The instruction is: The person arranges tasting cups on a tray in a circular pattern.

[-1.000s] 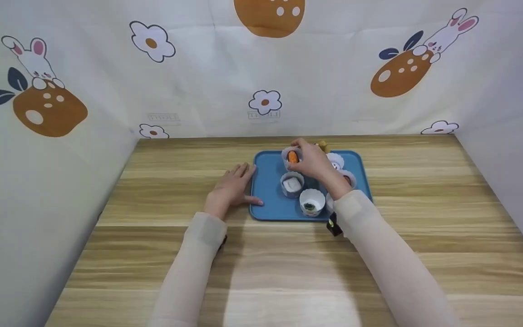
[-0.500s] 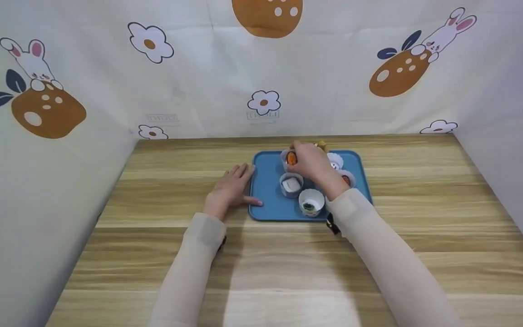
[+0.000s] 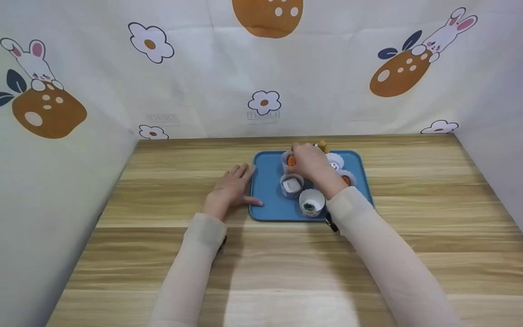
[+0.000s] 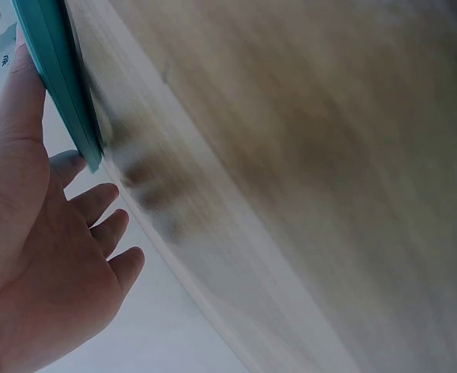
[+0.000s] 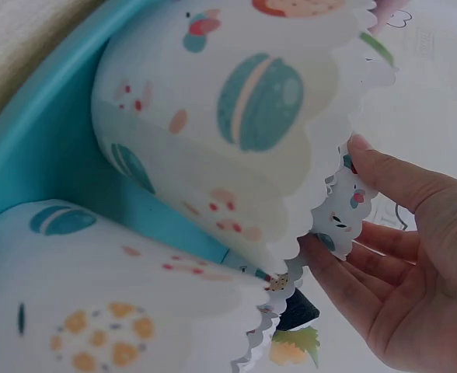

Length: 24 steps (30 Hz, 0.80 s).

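Note:
Scalloped paper cups stand on a blue tray (image 3: 266, 211) in the head view. My right hand (image 3: 311, 161) grips the back-left paper cup (image 3: 285, 158) by its rim, which holds an orange piece (image 3: 291, 160). In the right wrist view, that cup (image 5: 353, 198) shows between thumb and forefinger, partly hidden behind nearer cups. Just in front of it is a cup (image 3: 291, 194) with a white block inside. My left hand (image 3: 230, 187) rests at the tray's left edge, fingers spread, thumb over the rim; the tray edge (image 4: 65, 85) also shows in the left wrist view.
A cup with something green (image 3: 312, 210) stands near the tray's front edge. Other cups, such as a right-hand one (image 3: 351, 176), are partly covered by my right arm. A yellow-brown object (image 3: 323, 146) sits at the tray's back edge. Patterned cloth (image 3: 216, 91) rises behind the wooden table (image 3: 279, 281).
My right hand and forearm have shifted slightly left and settled closer over the back-left cup, covering more of the orange piece. The left hand stays put at the tray's edge.

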Tool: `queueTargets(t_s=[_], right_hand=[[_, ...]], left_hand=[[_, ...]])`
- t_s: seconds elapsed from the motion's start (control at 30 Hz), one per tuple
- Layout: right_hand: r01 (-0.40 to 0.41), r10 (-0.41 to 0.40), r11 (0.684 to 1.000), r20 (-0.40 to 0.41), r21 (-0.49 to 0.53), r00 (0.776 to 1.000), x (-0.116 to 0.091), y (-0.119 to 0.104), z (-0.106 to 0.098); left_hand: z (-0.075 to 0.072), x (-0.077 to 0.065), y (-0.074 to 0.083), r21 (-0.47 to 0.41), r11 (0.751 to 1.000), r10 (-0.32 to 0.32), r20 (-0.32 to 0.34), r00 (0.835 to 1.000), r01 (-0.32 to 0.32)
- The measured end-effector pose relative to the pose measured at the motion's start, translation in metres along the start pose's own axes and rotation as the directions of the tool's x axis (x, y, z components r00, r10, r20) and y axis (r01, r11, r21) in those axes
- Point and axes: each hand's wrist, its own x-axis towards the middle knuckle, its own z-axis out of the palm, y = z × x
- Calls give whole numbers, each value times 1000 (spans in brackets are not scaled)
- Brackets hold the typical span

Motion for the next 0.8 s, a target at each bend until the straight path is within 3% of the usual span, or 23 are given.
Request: queueTargets(t_s=[0.8], right_hand=[[55, -48, 996, 100, -76, 994, -7, -4, -6]], left_hand=[[-2, -4, 2, 6, 1000, 31, -23, 999, -30]])
